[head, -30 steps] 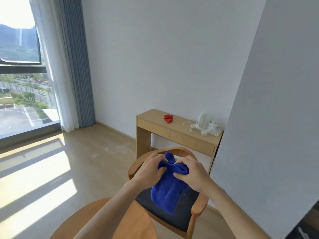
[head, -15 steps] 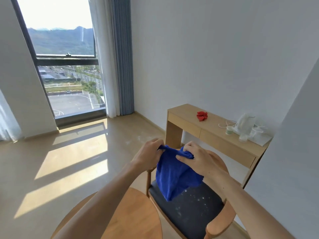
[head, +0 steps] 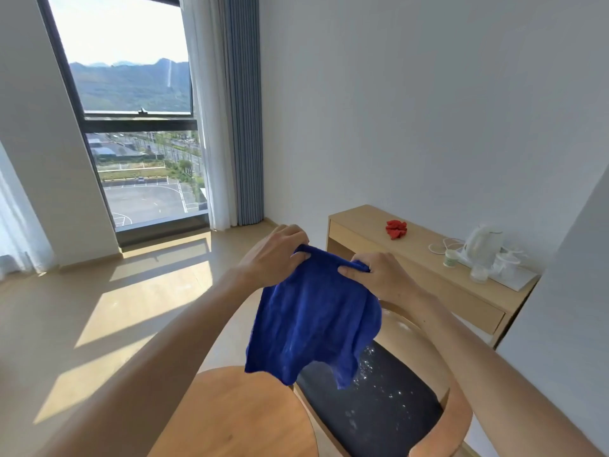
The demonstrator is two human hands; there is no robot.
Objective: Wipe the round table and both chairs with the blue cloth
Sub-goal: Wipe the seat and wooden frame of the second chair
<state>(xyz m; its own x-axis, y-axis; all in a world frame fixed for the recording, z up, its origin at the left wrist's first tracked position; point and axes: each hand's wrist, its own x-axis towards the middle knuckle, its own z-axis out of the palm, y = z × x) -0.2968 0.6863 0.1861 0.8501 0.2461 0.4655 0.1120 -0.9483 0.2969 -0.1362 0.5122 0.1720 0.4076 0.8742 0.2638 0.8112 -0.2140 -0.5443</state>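
Cloth [head: 313, 321], blue and fluffy, is hanging in the middle of the frame, held up in the air above the near edge of the round table [head: 237, 413] and the dark seat of the chair [head: 379, 404]. It is drooping in loose folds, so I judge it to be light, soft and limp, with nothing stiff in it; it is likely to bunch or slip if gripped by a single corner. The left hand [head: 273, 258] and the right hand [head: 379, 275] are both pinching its top edge, fingers [head: 351, 270] curled tight over the hem, a little apart from each other. Taking it along that top edge, or folding it into a pad in one palm, looks like the surest hold for wiping.

Below the cloth, the seat is showing pale specks and smears, so it seems to be waiting for a wipe. The chair's curved wooden back and arm are wrapping round the seat at lower right, making a rim for the cloth to catch on. The round table is lying just beside the chair at the lower centre, its edge nearly meeting the seat.

At right a wooden side table [head: 425, 275] is standing against the wall, carrying a red rag [head: 396, 229] and a white kettle [head: 481, 245] with cups. Sunlit floor is stretching wide at left, giving room to step around.
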